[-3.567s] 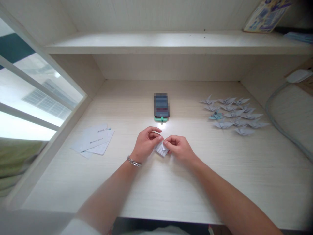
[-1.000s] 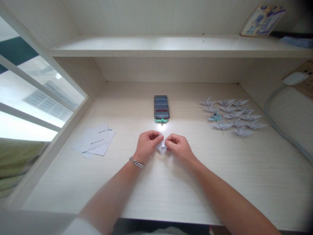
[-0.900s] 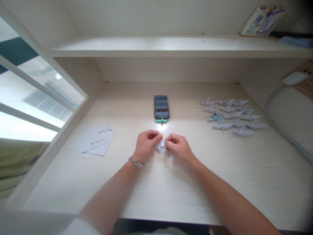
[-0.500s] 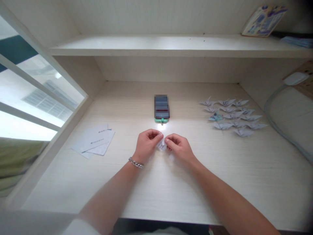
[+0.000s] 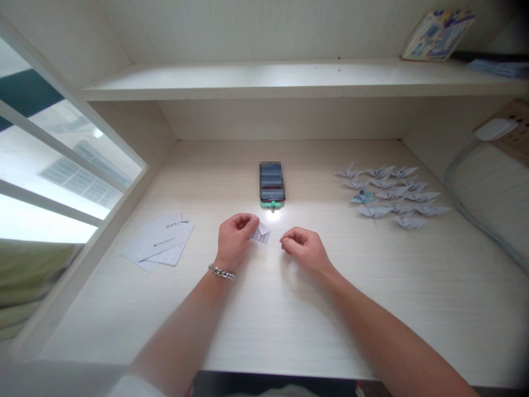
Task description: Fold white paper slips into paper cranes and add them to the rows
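My left hand (image 5: pixel 235 238) pinches a small folded piece of printed paper (image 5: pixel 261 232) between thumb and fingers. The paper sticks out to the right, with dark print along its lower part and a plain white flap above. A short way to the right, apart from the paper, my right hand (image 5: pixel 305 245) hovers over the desk with its fingers curled and closed; nothing shows in them. Just beyond both hands lies a phone (image 5: pixel 271 182) in a stand or case with a green lower edge, a bright light at its near end.
Several folded paper cranes (image 5: pixel 392 194), one partly blue, stand at the right of the desk (image 5: pixel 256 320). Loose paper sheets (image 5: pixel 161 242) lie at the left. A grey cable (image 5: pixel 475 220) runs down the right wall from a plug (image 5: pixel 496 129). A shelf (image 5: pixel 231 77) spans the back.
My left hand has moved left with the folded paper, away from my right hand. The right hand has let go of the paper and stays nearly in place.
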`<state>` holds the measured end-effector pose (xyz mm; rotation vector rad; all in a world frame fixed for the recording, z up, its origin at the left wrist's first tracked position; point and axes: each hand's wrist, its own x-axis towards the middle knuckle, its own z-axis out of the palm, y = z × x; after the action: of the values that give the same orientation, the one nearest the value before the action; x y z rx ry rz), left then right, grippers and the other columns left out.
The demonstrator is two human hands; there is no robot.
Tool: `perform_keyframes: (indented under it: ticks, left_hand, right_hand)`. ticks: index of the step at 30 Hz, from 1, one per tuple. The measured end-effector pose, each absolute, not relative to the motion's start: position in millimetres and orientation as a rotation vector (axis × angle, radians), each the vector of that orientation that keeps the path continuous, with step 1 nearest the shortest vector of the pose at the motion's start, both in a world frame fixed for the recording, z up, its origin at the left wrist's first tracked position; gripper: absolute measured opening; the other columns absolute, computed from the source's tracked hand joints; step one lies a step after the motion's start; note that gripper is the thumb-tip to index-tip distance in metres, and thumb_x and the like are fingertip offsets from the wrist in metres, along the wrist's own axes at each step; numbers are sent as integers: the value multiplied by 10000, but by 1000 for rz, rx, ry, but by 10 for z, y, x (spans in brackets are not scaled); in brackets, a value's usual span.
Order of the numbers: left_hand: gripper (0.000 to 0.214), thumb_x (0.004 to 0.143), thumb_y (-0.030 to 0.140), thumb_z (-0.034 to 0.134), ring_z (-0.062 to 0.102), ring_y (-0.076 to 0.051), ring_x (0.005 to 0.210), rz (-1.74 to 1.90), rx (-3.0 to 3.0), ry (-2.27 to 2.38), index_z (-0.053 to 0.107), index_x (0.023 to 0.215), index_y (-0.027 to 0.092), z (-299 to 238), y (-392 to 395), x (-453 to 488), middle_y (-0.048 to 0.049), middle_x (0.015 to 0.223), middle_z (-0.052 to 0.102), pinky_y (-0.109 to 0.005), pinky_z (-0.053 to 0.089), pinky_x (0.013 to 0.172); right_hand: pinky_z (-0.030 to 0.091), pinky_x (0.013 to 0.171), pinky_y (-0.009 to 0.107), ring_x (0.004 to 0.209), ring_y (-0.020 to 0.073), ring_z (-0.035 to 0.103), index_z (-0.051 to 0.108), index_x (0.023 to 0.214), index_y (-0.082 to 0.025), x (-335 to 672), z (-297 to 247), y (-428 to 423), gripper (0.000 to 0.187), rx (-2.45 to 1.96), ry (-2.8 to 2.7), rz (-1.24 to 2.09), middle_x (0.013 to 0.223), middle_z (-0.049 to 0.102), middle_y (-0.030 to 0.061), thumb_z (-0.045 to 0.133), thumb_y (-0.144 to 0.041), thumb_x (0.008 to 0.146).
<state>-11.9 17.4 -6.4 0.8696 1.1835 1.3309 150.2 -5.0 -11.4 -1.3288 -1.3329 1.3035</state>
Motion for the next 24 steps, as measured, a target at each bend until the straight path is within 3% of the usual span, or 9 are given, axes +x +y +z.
perform_keyframes:
  ticks: [6, 16, 24]
  left_hand:
    - [235, 657, 307, 690, 556, -101, 599, 1213, 989, 1118, 610, 775, 121, -68, 106, -40, -18, 688, 613, -227, 447, 581]
    - [189, 771, 292, 525, 556, -120, 640, 688, 1708, 1217, 651, 749, 153, 85, 65, -126, -29, 720, 652, -210, 408, 562]
    - [171, 735, 196, 485, 543, -106, 568, 561, 1766, 1192, 645, 704, 144, 137, 96, -234, -9, 607, 632, -194, 384, 523]
  right_hand:
    - [406, 561, 248, 605, 134, 530, 612, 762, -154, 1485, -128, -39, 193, -1218, -1315, 1313, 654, 587, 11, 582, -345, 745]
    - [390, 571, 249, 618, 130, 509, 591, 749, -166, 1550, -138, -40, 146, -1288, -1554, 1218, 671, 572, 2, 526, -292, 783]
    - [363, 510, 234, 552, 110, 473, 576, 696, -147, 1622, -142, 32, 169, -1238, -1401, 1431, 605, 534, -12, 574, -313, 727]
